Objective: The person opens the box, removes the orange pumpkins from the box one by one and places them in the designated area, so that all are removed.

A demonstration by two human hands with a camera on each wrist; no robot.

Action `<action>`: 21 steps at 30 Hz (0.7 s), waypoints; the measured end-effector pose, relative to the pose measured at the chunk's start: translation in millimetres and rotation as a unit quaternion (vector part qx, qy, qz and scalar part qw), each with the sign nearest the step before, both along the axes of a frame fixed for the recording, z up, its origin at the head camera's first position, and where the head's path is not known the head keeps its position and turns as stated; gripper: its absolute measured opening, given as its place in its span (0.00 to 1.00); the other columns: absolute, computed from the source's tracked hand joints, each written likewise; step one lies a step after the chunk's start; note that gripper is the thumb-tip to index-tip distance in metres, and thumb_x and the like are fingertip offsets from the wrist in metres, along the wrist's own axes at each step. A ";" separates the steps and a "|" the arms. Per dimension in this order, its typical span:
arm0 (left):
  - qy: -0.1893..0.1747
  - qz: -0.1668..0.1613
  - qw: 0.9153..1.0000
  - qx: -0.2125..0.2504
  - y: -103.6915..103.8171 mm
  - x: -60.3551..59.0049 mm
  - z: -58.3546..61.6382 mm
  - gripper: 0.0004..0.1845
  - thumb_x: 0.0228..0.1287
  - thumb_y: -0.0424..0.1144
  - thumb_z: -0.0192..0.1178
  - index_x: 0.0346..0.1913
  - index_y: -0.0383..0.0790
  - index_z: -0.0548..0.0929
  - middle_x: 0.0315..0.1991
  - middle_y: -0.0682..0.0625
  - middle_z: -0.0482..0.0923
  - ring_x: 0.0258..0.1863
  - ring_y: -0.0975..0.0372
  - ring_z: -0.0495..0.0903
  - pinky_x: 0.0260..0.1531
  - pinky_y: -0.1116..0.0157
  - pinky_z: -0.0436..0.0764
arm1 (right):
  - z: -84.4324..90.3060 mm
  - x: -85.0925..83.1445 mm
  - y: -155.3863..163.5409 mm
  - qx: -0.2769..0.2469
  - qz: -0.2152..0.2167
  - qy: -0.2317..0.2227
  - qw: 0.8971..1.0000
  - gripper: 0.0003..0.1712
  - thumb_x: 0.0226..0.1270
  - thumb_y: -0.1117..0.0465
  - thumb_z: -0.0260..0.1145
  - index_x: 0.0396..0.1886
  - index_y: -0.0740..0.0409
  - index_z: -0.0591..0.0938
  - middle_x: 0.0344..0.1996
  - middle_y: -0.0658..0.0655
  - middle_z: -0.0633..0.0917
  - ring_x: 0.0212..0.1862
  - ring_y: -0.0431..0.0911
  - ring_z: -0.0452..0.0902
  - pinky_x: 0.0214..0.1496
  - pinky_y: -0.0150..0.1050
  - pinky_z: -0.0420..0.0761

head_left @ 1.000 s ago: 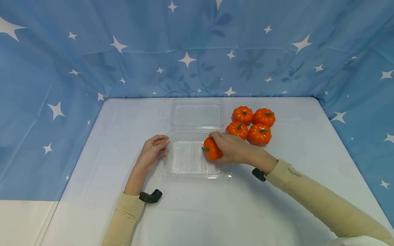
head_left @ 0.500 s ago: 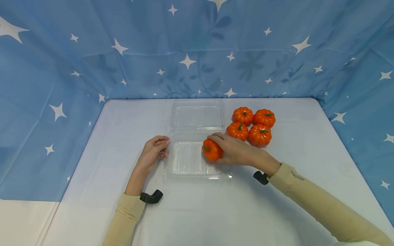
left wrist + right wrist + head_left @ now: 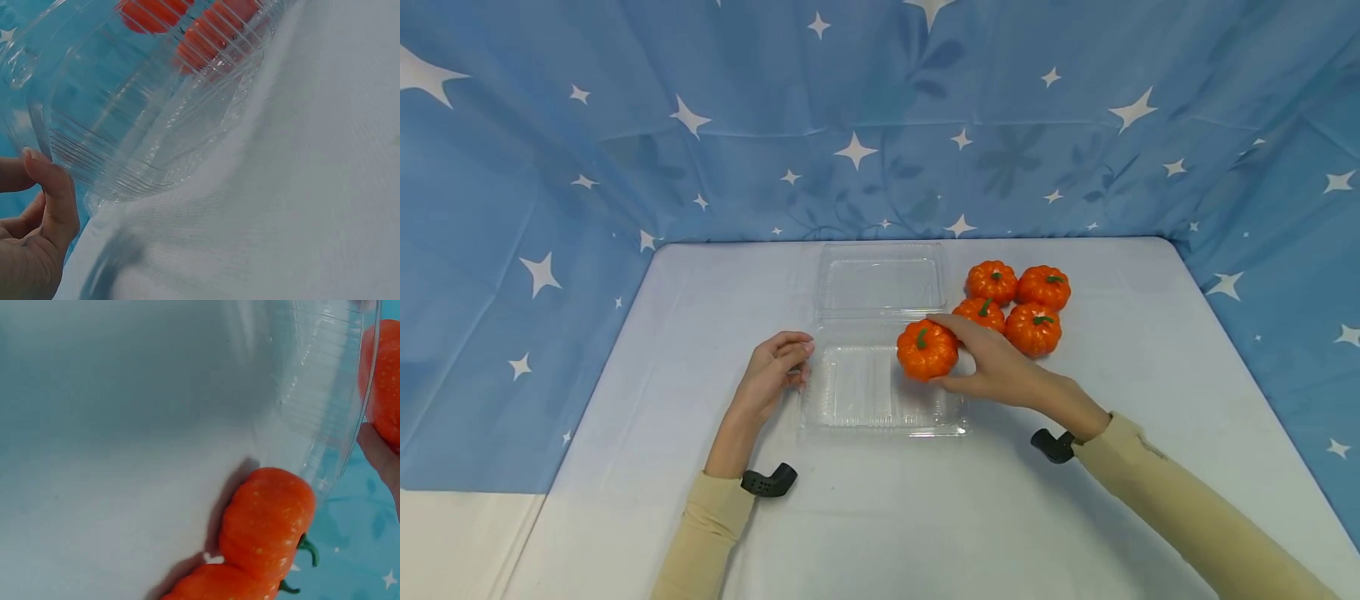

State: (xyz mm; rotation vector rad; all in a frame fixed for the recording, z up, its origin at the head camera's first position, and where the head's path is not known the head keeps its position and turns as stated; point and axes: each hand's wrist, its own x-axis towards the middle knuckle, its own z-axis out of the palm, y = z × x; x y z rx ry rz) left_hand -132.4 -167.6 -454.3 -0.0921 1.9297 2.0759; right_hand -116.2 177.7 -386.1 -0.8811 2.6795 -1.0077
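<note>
My right hand [image 3: 996, 362] holds a small orange pumpkin [image 3: 927, 350] with a green stem, fingers at its far side and thumb at its near side. The pumpkin is over the right part of a clear plastic clamshell container [image 3: 850, 387], which lies open with its lid [image 3: 880, 282] folded back. In the right wrist view, the held pumpkin [image 3: 386, 381] shows behind the container's clear rim [image 3: 365, 381]. At the container's left edge is my left hand [image 3: 772, 371]. Its thumb and forefinger pinch the rim in the left wrist view, where the hand [image 3: 40, 225] shows at lower left.
Several more orange pumpkins [image 3: 1033, 328] sit close together on the white table [image 3: 880, 517], right of the lid. A blue curtain with white stars [image 3: 880, 117] hangs behind the table and along its sides.
The pumpkin in my right hand has come up and slightly right, its stem now turned upward. My right hand has shifted right with it. The left hand stays at the container's edge.
</note>
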 end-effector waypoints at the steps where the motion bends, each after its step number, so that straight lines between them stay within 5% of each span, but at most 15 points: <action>1: 0.000 0.000 1.000 0.000 0.5 0.0 0.2 0.21 0.70 0.39 0.58 0.57 0.28 0.70 0.31 0.48 0.76 0.20 0.65 0.72 0.18 0.70 0.74 | -0.3 1.0 2.5 -0.005 -0.006 -0.002 1.000 0.47 0.54 0.56 0.75 0.72 0.53 0.63 0.66 0.56 0.73 0.63 0.52 0.74 0.60 0.51 0.79; 21: -0.002 0.004 1.000 -0.010 1.7 0.3 3.4 0.22 0.70 0.38 0.58 0.59 0.26 0.70 0.32 0.48 0.77 0.20 0.65 0.72 0.17 0.69 0.73 | -6.8 22.5 56.8 -0.047 -0.104 -0.060 0.992 0.48 0.57 0.52 0.75 0.74 0.52 0.61 0.67 0.58 0.72 0.62 0.55 0.75 0.59 0.50 0.78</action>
